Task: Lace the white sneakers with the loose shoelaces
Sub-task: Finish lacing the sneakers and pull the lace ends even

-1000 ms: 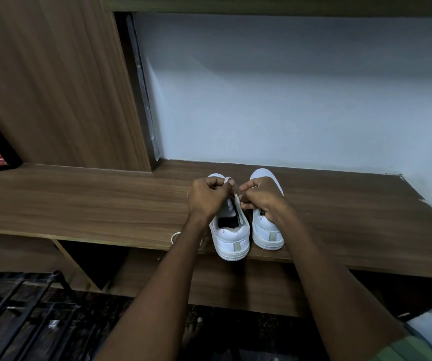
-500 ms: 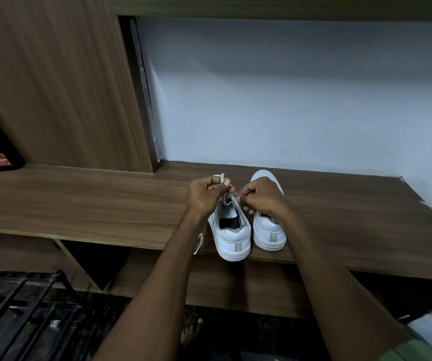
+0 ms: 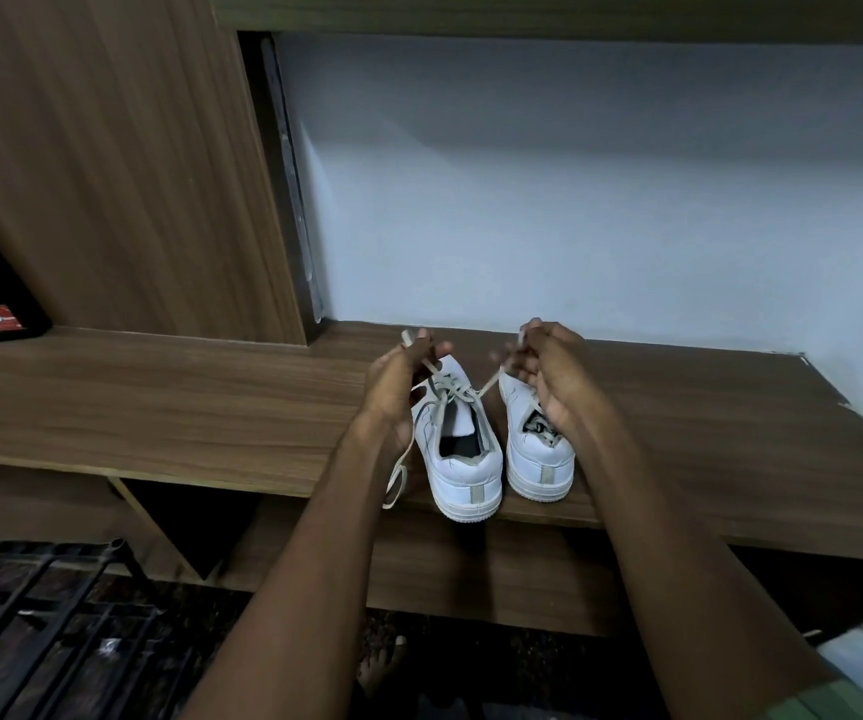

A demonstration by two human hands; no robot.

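Two white sneakers stand side by side on a wooden shelf (image 3: 159,407), heels toward me. The left sneaker (image 3: 463,459) has a white shoelace (image 3: 489,384) crossed in a knot over its tongue. My left hand (image 3: 400,381) pinches one end of that lace up and to the left. My right hand (image 3: 548,371) pinches the other end up and to the right, above the right sneaker (image 3: 538,449). A loose loop of lace (image 3: 398,480) hangs past the shelf's front edge under my left wrist.
A wooden cabinet panel (image 3: 122,174) rises at the left and a pale wall (image 3: 574,200) backs the shelf. A dark screen with a red sticker (image 3: 0,318) sits far left. A black metal rack (image 3: 44,615) stands on the floor below left.
My hands have moved apart, left going left and right going right, drawing the lace ends outward so the crossing over the tongue shows. The view has also drawn closer to the shoes.
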